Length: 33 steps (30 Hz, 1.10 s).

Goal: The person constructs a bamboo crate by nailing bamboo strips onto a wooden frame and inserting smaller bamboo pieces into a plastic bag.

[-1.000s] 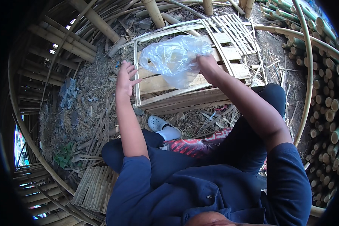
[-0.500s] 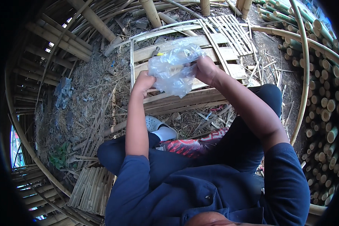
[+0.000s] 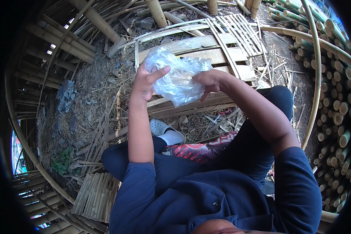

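A crumpled clear plastic bag (image 3: 177, 84) is held up between my hands over a low wooden slatted bench (image 3: 199, 45). My left hand (image 3: 146, 80) grips the bag's left side, thumb stretched across its front and fingers behind. On the other side, my right hand (image 3: 210, 81) is closed on the bag's right edge, the thumb and fingertips pinching the film. Something pale shows through the plastic in the middle, too unclear to name. Most of the bench behind the bag is hidden by it.
Thin split bamboo slats (image 3: 240, 35) lie on the bench's far right. Cut bamboo poles (image 3: 337, 109) are stacked at the right. A bundle of bamboo strips (image 3: 95, 197) lies at lower left, and a red patterned sack (image 3: 197, 152) is under my legs.
My left hand has risen and turned, its thumb now across the bag. My right hand has dropped slightly, and the bag has shifted left and changed shape, covering a dark-and-yellow item on the bench.
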{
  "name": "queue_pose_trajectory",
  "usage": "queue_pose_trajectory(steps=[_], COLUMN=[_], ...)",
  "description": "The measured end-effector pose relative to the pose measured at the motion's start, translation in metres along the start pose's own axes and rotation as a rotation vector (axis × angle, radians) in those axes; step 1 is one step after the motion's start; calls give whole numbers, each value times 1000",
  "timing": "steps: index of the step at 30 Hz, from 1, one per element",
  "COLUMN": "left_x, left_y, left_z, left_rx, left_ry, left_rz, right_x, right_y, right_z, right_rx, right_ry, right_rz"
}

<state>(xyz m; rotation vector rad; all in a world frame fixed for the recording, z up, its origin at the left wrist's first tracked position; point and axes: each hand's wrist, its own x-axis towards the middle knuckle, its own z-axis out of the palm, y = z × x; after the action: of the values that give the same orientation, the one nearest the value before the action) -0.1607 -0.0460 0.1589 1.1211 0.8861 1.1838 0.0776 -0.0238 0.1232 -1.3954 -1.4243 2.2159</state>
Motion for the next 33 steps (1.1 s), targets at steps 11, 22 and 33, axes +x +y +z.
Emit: queue_pose_trajectory(steps=[11,22,33], left_x=[12,16,14], left_y=[-23,-41,-47], left_z=[15,-10,5], left_rx=[764,-252,-131], left_ry=[24,36,-43], left_rz=[573,-435,-358], right_x=[3,-19,14], right_y=[-4,-18,5], right_z=[-11,4,-14], right_rx=[352,233,213], right_ry=[132,191,248], right_rz=[-404,-405,-431])
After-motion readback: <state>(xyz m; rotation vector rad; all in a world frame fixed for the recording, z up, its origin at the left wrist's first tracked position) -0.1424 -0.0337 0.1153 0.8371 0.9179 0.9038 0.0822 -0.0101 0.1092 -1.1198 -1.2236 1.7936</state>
